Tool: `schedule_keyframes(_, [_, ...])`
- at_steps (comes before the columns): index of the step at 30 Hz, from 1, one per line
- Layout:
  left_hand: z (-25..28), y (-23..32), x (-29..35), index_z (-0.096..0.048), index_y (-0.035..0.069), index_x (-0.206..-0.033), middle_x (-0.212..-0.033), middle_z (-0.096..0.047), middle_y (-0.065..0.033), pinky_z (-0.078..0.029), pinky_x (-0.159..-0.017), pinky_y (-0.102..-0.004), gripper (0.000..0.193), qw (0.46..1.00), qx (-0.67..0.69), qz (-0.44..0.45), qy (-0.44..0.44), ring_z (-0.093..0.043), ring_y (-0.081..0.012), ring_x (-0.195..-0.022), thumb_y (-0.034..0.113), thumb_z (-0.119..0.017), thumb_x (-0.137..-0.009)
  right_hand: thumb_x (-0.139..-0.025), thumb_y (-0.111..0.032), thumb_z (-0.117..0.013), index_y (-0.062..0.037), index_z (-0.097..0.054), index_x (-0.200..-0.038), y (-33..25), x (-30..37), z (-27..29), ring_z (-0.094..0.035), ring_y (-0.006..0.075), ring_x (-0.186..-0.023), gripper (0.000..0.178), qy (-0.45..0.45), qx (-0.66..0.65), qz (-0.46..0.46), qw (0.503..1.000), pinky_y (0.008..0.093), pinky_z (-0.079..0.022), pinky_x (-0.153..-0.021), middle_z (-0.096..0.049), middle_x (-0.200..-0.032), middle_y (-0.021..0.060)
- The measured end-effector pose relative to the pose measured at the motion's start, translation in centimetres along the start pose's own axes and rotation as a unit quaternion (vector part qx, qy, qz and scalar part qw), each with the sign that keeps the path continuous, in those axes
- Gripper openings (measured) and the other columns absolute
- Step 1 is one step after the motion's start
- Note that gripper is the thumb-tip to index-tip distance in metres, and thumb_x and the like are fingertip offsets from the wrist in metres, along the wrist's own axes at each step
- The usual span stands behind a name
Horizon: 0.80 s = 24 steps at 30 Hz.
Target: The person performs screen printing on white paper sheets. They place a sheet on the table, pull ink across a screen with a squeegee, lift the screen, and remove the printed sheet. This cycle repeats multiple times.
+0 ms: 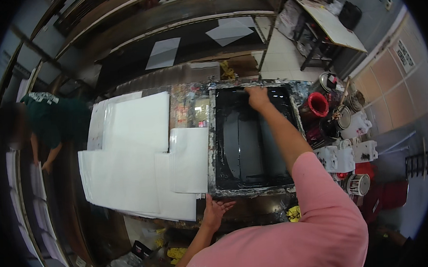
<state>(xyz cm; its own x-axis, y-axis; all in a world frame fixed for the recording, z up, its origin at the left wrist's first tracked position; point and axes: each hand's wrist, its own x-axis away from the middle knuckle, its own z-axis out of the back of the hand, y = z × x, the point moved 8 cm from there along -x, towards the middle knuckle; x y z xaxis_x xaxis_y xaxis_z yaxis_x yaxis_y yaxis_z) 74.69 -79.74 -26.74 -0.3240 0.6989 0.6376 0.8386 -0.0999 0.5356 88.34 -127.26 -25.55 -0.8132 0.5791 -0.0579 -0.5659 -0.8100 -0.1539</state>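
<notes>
A screen-printing frame (212,174) lies on the worktable, its mesh coated with glossy black ink (250,141). My right arm stretches over it. At the far inner edge of the frame my right hand (257,98) is closed, fingers curled down; what it grips is dark and hidden against the ink. Just below the frame's near left corner is my left hand (216,213), palm turned up and fingers apart, holding nothing. Stacks of white sheets (124,179) cover the table left of the frame, a smaller stack (190,154) lying closest to it.
Ink cans, a red-rimmed container (317,104) and white jugs (345,156) crowd the right side. Behind the table, a dark rack shelf (190,50) carries loose white sheets. Another person in a dark green shirt (53,117) bends over racks at the left.
</notes>
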Motion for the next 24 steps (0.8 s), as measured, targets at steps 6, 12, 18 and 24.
schedule_keyframes(6, [0.4,-0.3,-0.4,-0.024,-0.005,-0.153,-0.148,-0.043,-0.0282,-0.042,-0.112,-0.0535,0.102,0.999,0.002,0.003,0.034,-0.060,-0.0431,-0.125,0.081,-0.028,-0.098,-0.089,-0.008,-0.058,-0.0125,-0.065,-0.125,-3.5,3.4,-0.6,-0.061,0.0324,-0.123,0.037,-0.017,-0.011,0.089,0.996,0.0609,-0.038,-0.106,-0.071,-0.120,0.0116])
schedule_keyframes(12, [0.0,0.0,0.3,-0.030,0.000,-0.153,-0.140,-0.051,-0.0230,-0.045,-0.109,-0.0511,0.102,1.000,0.004,0.000,0.003,-0.060,-0.0414,-0.124,0.084,-0.032,-0.096,-0.079,-0.012,-0.069,-0.0061,-0.070,-0.120,2.2,1.5,2.1,-0.066,0.0404,-0.114,0.041,-0.051,-0.283,0.003,0.958,0.0506,-0.050,-0.099,-0.072,-0.118,0.0199])
schedule_keyframes(18, [0.4,-0.1,0.0,-0.048,-0.002,-0.135,-0.114,-0.064,-0.0158,-0.049,-0.104,-0.0452,0.089,0.999,0.021,0.001,0.032,-0.066,-0.0328,-0.116,0.078,-0.031,-0.100,-0.084,-0.014,-0.073,0.0070,-0.062,-0.132,5.9,10.0,3.6,-0.067,0.0273,-0.115,0.053,-0.010,-0.544,-0.113,0.832,0.0367,-0.050,-0.101,-0.072,-0.123,0.0208])
schedule_keyframes(24, [0.4,-0.5,-0.2,-0.043,-0.002,-0.144,-0.130,-0.062,-0.0180,-0.049,-0.105,-0.0437,0.092,1.000,0.013,-0.011,0.004,-0.061,-0.0315,-0.125,0.078,-0.035,-0.100,-0.085,-0.006,-0.066,0.0014,-0.064,-0.132,-0.5,23.0,9.9,-0.071,0.0229,-0.108,0.048,0.004,-0.481,-0.029,0.876,0.0341,-0.053,-0.096,-0.074,-0.118,0.0182])
